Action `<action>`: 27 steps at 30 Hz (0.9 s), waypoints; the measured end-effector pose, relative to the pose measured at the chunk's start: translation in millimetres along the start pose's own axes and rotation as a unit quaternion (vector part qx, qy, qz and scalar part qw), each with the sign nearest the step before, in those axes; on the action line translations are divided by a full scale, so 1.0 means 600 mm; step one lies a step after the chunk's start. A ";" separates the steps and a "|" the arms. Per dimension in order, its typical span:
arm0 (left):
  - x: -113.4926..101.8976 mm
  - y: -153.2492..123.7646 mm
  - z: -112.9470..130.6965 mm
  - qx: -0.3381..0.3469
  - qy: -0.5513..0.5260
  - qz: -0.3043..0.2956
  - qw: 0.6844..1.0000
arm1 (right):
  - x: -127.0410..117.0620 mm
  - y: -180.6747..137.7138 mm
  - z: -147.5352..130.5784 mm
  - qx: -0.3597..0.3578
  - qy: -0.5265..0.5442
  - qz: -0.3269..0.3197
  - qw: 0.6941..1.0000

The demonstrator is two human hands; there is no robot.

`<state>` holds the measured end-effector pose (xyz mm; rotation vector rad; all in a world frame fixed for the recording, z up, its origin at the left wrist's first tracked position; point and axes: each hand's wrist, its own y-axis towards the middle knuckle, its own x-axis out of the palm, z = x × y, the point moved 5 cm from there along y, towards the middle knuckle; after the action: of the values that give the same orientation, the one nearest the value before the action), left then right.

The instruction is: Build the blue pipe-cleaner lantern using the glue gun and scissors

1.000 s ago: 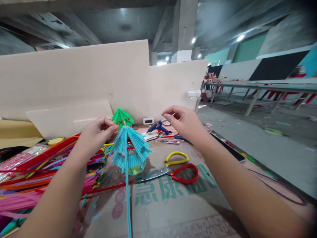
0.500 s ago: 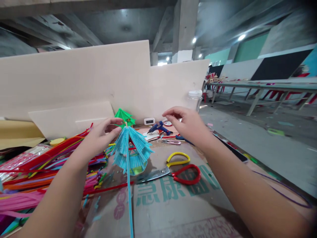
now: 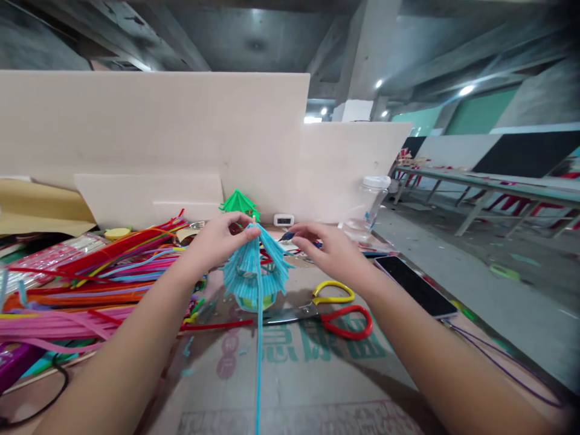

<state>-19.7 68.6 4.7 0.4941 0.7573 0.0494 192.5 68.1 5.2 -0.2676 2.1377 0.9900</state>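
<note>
A small blue tiered umbrella-like model made of pipe cleaners (image 3: 256, 272) stands on the cardboard-covered table (image 3: 317, 386). One long blue pipe cleaner (image 3: 258, 368) hangs from its top toward me. My left hand (image 3: 220, 240) pinches the top of the model from the left, fingers closed on it. My right hand (image 3: 327, 249) hovers just right of the model with fingers curled and apart, holding nothing that I can see.
Scissors with one red and one yellow handle (image 3: 326, 311) lie right of the model. A heap of coloured pipe cleaners (image 3: 81, 284) fills the left. A green model (image 3: 238, 204), a blue glue gun (image 3: 290, 235), a clear jar (image 3: 369, 202) and a phone (image 3: 415, 285) lie behind and right.
My right hand has come down and left, close to the blue model. My left hand's fingers have closed on its top. The view has shifted, so everything sits further right.
</note>
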 end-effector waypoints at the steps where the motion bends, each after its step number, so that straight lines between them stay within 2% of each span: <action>1: -0.003 0.000 0.001 0.004 0.013 0.012 1.000 | 0.009 -0.001 0.000 -0.001 -0.007 -0.015 1.000; 4: -0.010 -0.001 0.006 0.022 0.045 0.030 0.998 | 0.022 -0.002 0.006 0.002 -0.031 -0.036 0.999; 8: -0.021 -0.002 0.007 0.027 0.029 0.038 0.998 | 0.021 -0.001 0.013 0.006 -0.038 -0.048 0.998; 13: -0.058 -0.006 0.001 0.005 0.017 0.085 0.996 | 0.012 -0.002 0.005 0.008 -0.041 -0.049 0.998; 15: -0.073 -0.007 -0.008 -0.008 0.011 0.085 0.996 | 0.011 -0.003 0.000 0.005 -0.046 -0.047 0.998; 19: -0.089 -0.008 -0.036 -0.031 0.028 0.047 0.998 | 0.026 -0.003 0.003 0.002 -0.044 -0.060 0.997; 22: -0.082 -0.006 -0.050 -0.023 0.028 0.000 0.999 | 0.045 -0.004 0.014 0.012 -0.017 -0.080 0.997; 27: -0.045 0.000 -0.077 -0.073 -0.055 -0.121 0.988 | 0.075 -0.010 0.051 0.115 0.019 -0.161 0.980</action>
<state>-70.2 81.7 -6.4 0.2607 0.6954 -0.1476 180.7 91.5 -43.1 -0.5022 2.1322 0.5502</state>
